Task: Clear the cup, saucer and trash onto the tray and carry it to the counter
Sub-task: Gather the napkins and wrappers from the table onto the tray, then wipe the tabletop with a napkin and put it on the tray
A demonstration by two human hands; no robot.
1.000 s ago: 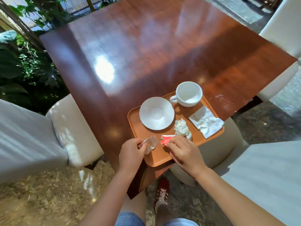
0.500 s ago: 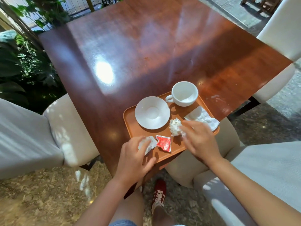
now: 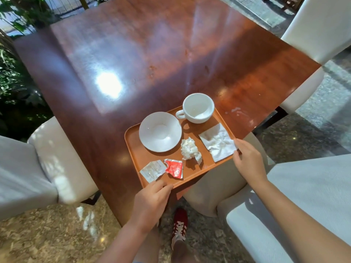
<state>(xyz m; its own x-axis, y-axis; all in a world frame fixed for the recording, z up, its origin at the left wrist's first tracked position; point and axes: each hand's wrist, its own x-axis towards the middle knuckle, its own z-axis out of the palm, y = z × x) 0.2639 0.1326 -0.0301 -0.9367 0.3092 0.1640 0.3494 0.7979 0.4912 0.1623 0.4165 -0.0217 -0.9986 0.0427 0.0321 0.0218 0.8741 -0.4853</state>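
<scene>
The left hand (image 3: 150, 203) grips the tray (image 3: 133, 143) at its near corner. The right hand (image 3: 248, 162) holds its right edge. Cup (image 3: 198, 108), saucer (image 3: 160, 131) and trash lie on it.

Cup (image 3: 198, 108) behind napkin (image 3: 218, 142), saucer (image 3: 160, 131) left, on tray (image 3: 133, 147).

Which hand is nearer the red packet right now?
Left. The left hand grips the tray edge just below the red packet; the right hand holds the far corner.

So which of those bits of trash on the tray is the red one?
The torn red packet, near the tray's front edge. Beside it lies a white packet; the crumpled tissue and flat napkin are white too.
</scene>
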